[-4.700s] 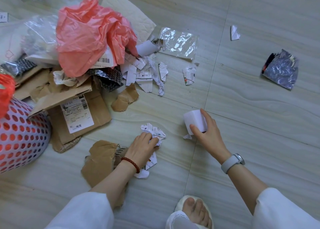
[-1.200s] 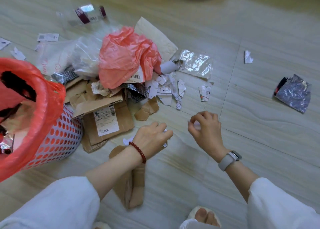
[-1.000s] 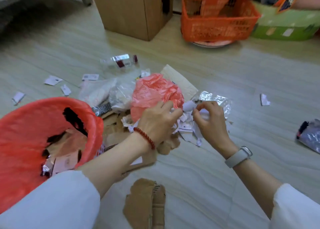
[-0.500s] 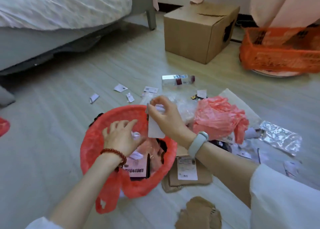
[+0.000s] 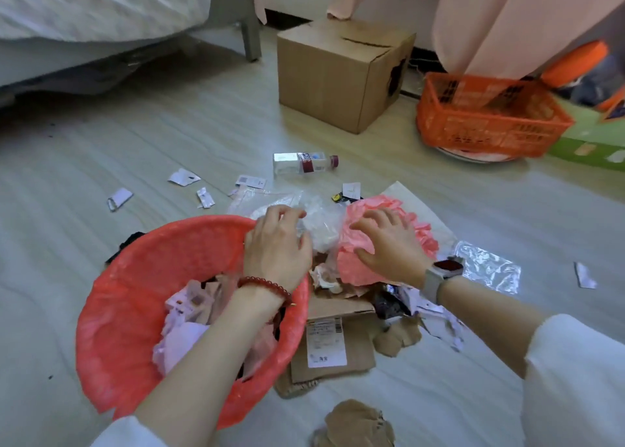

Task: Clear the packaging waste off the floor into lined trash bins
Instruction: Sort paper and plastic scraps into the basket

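A bin with a red liner point(image 5: 135, 277) stands at the lower left and holds paper and card scraps. My left hand point(image 5: 275, 245) reaches across its far rim, fingers curled onto crumpled clear plastic wrap point(image 5: 321, 230) in the waste pile. My right hand point(image 5: 389, 243) lies with fingers spread on top of a pink plastic bag point(image 5: 422, 240) just right of the wrap. Under both lie torn cardboard with a shipping label point(image 5: 328, 341), white paper scraps point(image 5: 436, 325) and a silver foil sheet point(image 5: 487, 270).
A plastic bottle point(image 5: 304, 162) and several paper bits point(image 5: 182, 177) lie beyond the pile. Further back stand a cardboard box point(image 5: 338, 74), an orange crate point(image 5: 490, 118) and a bed point(image 5: 84, 6) at the top left. Torn brown card point(image 5: 355, 423) lies near me.
Both hands dropped white paper scraps into the bin, then moved right out of it onto the pile. The left now touches the clear wrap, the right the pink bag.
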The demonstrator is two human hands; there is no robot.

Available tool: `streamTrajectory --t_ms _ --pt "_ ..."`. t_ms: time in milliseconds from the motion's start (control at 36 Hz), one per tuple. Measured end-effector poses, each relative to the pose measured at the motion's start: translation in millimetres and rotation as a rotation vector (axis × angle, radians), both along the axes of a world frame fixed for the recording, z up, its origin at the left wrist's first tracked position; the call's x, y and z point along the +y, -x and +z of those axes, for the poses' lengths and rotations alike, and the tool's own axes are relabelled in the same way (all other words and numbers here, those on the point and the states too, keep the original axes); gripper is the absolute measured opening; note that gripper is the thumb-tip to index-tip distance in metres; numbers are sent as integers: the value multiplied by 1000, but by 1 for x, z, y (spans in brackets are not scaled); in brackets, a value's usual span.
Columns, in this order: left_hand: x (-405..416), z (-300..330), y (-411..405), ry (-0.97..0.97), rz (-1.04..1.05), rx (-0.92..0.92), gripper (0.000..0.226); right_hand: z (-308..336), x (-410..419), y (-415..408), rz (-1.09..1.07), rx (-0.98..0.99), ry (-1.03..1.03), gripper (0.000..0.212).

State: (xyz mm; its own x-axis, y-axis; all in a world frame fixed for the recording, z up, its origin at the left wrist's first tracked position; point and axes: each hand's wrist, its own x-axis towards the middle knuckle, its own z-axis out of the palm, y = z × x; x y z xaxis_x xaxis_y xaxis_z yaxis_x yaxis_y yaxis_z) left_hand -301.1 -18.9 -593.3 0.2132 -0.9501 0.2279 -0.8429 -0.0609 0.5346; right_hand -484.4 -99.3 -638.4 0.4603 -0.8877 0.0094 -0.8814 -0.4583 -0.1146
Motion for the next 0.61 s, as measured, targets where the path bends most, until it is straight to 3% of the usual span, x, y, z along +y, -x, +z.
streamTrajectory --t_ms 56,167,250,361,472,556,611 --pt "-9 -6 27 -12 -61 36 31 -25 -15 27 -118 111 -104 70" --pt "-18 -22 65 -26 -168 36 35 -78 -35 56 -290 18 -338 96" --pt "-25 -39 81 -117 -237 12 49 -101 -40 66 -320 -25 -357 73" --pt "-41 -56 93 -301 -276 61 82 -90 -41 74 -313 -209 -222 35" --pt "-56 -57 102 -387 -284 78 115 -60 -47 104 -180 -404 -182 28" --pt "-64 -49 101 -378 -324 16 124 -42 -35 126 31 -478 -239 19" --pt "-70 -43 99 -363 -328 82 125 -33 -20 132 115 -570 -288 20"
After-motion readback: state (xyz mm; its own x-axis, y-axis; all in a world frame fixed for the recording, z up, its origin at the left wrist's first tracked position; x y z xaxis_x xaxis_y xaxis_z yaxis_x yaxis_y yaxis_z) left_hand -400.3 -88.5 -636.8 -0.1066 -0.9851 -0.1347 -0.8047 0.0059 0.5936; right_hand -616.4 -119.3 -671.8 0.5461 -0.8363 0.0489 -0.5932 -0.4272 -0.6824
